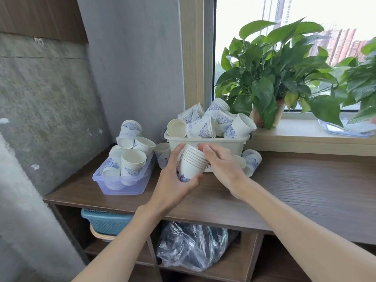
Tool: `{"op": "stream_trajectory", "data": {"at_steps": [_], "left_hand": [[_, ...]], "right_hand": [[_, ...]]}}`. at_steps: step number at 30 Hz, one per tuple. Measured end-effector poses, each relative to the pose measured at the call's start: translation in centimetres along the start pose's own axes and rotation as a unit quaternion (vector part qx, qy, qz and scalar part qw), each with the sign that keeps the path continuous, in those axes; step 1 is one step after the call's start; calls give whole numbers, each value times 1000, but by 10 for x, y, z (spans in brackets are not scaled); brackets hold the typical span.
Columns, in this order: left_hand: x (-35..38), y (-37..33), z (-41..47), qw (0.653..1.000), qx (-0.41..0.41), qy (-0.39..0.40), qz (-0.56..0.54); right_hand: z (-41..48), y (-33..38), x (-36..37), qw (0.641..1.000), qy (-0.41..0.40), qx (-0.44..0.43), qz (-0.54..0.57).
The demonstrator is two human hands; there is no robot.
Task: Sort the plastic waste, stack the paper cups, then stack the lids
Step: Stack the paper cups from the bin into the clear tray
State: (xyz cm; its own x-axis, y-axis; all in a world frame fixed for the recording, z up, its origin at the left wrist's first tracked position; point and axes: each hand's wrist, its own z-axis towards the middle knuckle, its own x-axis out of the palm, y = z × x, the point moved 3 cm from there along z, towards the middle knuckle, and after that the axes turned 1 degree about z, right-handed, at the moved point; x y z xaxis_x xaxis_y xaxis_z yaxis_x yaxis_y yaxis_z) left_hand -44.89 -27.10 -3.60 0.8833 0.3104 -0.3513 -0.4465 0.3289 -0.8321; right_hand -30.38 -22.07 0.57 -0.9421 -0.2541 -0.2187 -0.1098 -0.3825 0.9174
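Over shelf [305, 180] | left hand [175, 180] grips cup stack [191, 161] | right hand [221, 163] grips top

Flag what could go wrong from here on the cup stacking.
1. The cup stack is tilted between left hand and right hand; a loose grip could let inner cups slide out.
2. The white bin right behind is heaped above its rim; a knock could spill cups.
3. Loose cups beside the right hand could get knocked over.

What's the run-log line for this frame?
phase: stacking cups | left hand: grips nested cup stack | right hand: holds stack rim | loose cups: white bin, lavender tray
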Motion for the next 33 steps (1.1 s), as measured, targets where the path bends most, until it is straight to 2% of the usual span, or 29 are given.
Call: {"op": "stream_trajectory", "data": {"at_steps": [4,7,10,13,16,20,27,33], "left_hand": [[9,-3,1,1000,10,26,0],[16,0,1,999,9,33,8],[20,4,2,999,-1,26,18],[23,11,3,999,-12,23,28],[25,16,3,999,-21,28,36],[27,17,2,999,-25,36,30],[22,18,-1,998,-27,41,25],[14,20,-8,998,-27,49,35]], "right_hand": [[-3,-5,-5,1000,8,22,10],[-5,-14,-16,999,6,14,-32],[-8,-26,-36,996,-52,8,-72],[-10,-38,-62,983,-97,8,-153],[-7,-55,-74,967,-74,29,-242],[-4,-70,-72,968,-50,72,-234],[-1,-76,-65,964,-78,84,-241],[-4,-57,-65,974,-109,43,-193]]}}
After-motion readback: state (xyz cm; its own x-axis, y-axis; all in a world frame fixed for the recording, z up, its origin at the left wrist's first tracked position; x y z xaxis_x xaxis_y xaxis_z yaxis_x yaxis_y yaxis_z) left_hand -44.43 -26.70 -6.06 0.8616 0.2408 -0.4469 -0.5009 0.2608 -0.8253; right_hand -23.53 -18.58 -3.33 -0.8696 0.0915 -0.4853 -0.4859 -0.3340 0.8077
